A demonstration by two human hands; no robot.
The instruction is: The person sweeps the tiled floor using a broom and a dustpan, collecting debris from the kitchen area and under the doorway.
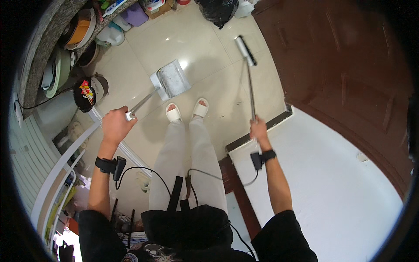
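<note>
My left hand (118, 124) is closed around the white grip at the top of a long-handled dustpan (175, 78). The pan rests on the tiled floor in front of my feet, with a comb-like row of teeth near its handle side and some dust or specks in it. Out to the right, my right hand (258, 129) grips the metal pole of a broom (244, 51) with a white head and dark bristles. The broom head is close to the brown door, apart from the dustpan; whether its bristles touch the floor I cannot tell.
A trash bin (100, 86) with a black liner and wrappers stands at the left. Shelves there hold basins (62, 70), with bottles (114, 34) nearby. A black plastic bag (219, 11) lies at the top. A brown door (334, 65) and white wall (311, 170) bound the right.
</note>
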